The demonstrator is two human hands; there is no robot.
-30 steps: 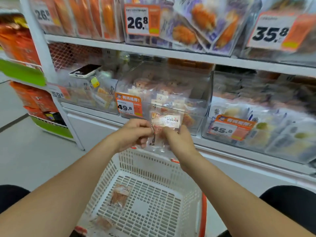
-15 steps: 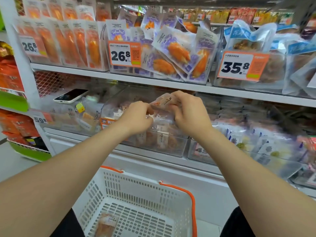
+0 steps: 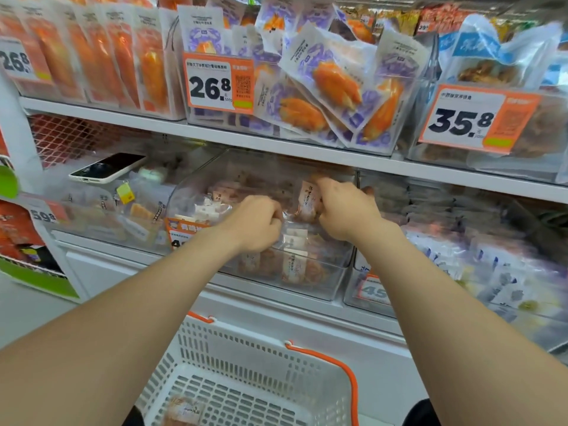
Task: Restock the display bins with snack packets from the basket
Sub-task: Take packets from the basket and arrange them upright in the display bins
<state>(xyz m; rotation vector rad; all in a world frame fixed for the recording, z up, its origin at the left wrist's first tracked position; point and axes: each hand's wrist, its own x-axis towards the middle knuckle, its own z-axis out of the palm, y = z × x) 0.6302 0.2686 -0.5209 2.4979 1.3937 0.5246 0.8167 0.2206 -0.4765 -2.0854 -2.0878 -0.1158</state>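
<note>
Both my hands reach into a clear display bin [image 3: 322, 287] on the middle shelf, filled with small clear snack packets of brownish food. My right hand [image 3: 344, 210] pinches the top of one snack packet [image 3: 308, 199] and holds it upright over the pile. My left hand [image 3: 256, 224] is curled at the packet's lower left, fingers closed on its clear wrapper. Below stands a white slotted basket [image 3: 246, 348] with orange handles; another packet [image 3: 184, 410] lies on its bottom near the frame edge.
A smartphone [image 3: 107, 168] lies on the neighbouring bin at left. The upper shelf [image 3: 215, 139] overhangs the bin closely and carries bins of orange and purple packets with price tags 26.8 and 35.8. A bin of white-blue packets [image 3: 491, 272] stands to the right.
Both hands carried the packet up from above the basket and forward into the bin. It now sits deeper over the pile, with my right hand at its top.
</note>
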